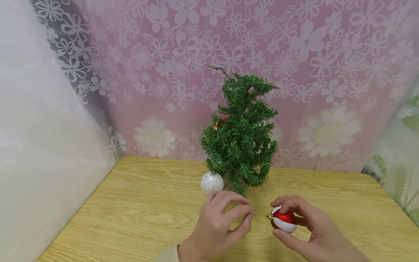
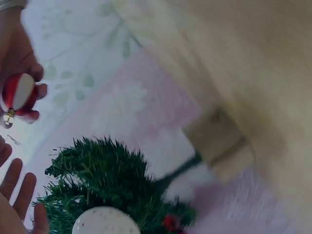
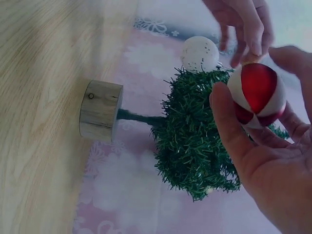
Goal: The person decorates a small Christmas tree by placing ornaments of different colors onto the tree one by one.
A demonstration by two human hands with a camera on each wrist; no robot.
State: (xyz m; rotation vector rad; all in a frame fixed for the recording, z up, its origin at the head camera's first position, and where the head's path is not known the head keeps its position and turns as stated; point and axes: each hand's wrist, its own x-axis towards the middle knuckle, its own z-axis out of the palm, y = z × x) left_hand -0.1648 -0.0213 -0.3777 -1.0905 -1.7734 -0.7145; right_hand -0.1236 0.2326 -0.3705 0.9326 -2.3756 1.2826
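A red and white Christmas bauble (image 1: 285,220) is held over the table between the thumb and fingers of my right hand (image 1: 315,227). Its small gold cap (image 1: 270,216) points toward my left hand (image 1: 222,218). From the cap a thin gold string (image 1: 258,213) runs to the left thumb and forefinger, which pinch its end. Behind the hands stands a small green artificial Christmas tree (image 1: 243,134). Low on the tree's left side hangs a white speckled bauble (image 1: 212,182). An orange-gold ornament (image 1: 216,125) sits higher on that same side, partly covered by branches.
The tree's round wooden base (image 3: 101,111) shows in the right wrist view and rests on the wood-grain table (image 1: 147,203). A pink flowered curtain (image 1: 183,83) hangs behind the table, with a pale sheet (image 1: 49,145) along the left.
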